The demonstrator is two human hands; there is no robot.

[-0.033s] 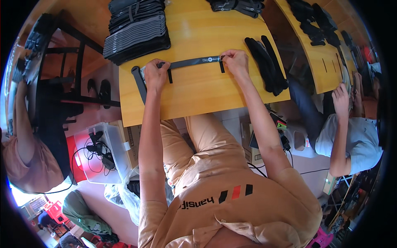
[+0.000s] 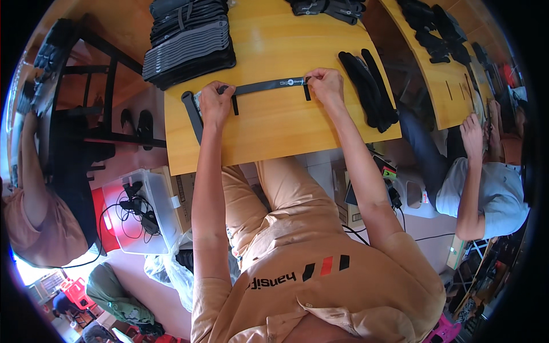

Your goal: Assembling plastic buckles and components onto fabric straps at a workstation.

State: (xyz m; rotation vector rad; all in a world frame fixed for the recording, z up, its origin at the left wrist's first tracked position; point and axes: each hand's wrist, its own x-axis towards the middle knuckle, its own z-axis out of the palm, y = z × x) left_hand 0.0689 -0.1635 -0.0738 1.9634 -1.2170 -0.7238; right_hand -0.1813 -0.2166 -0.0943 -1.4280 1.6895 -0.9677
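Observation:
A dark grey strap (image 2: 260, 87) with a printed patch near its right end runs between my two hands, low over the yellow table. My left hand (image 2: 215, 104) is closed, thumb and fingers pinching the strap. Its loose left part (image 2: 193, 114) bends back toward the near edge beside my wrist. My right hand (image 2: 327, 87) pinches the strap close to its right end; the fingers partly hide that end. Just below the strap, a short black strip (image 2: 235, 106) shows by my left hand and another short black strip (image 2: 307, 93) by my right.
A tall pile of folded dark straps (image 2: 189, 54) stands at the back left of the table (image 2: 274, 128). Black bundled straps (image 2: 369, 91) lie at the right edge, and another bundle (image 2: 329, 8) at the far edge. People work at tables on both sides.

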